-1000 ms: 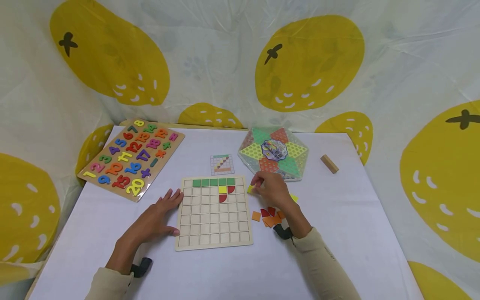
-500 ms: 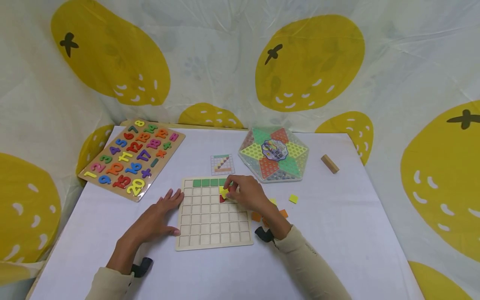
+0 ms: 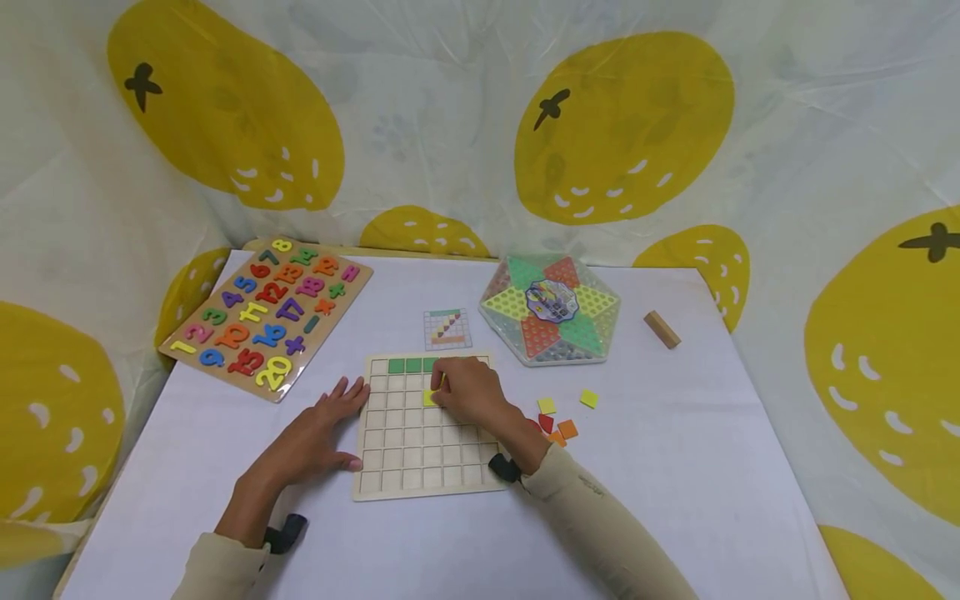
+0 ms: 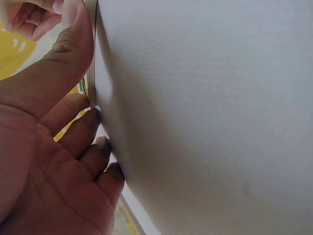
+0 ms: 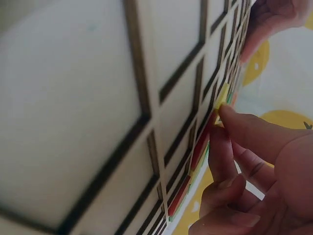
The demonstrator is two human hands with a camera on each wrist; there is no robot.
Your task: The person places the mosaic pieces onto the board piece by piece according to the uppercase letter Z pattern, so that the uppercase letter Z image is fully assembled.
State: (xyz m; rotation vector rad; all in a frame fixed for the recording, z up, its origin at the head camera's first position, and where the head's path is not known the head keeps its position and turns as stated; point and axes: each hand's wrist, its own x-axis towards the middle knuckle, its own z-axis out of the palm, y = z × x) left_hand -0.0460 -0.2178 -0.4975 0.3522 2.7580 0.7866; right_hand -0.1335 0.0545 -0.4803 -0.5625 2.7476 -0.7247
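A pale wooden grid board (image 3: 420, 458) lies on the white cloth. My right hand (image 3: 474, 392) is over its upper part, thumb and finger pinching a yellow square tile (image 3: 428, 398) low at a grid cell. In the right wrist view this yellow tile (image 5: 221, 96) stands tilted against the board, close to a red quarter-round piece (image 5: 180, 198). Green square tiles (image 3: 413, 366) fill part of the top row; the hand hides the pieces at the row's right end. With fingers spread, my left hand (image 3: 311, 437) touches the board's left edge with thumb and fingertips.
Right of the board lie loose yellow (image 3: 588, 399), orange (image 3: 567, 428) and red pieces (image 3: 546, 423). Behind it are a printed pattern card (image 3: 447, 329) and a hexagonal board game (image 3: 551, 308). A number puzzle (image 3: 266, 317) lies back left, a wooden block (image 3: 662, 330) back right.
My right hand has brought a yellow tile from right of the board leftward onto the grid, now just below and left of the earlier yellow tile's place. My left hand stays put.
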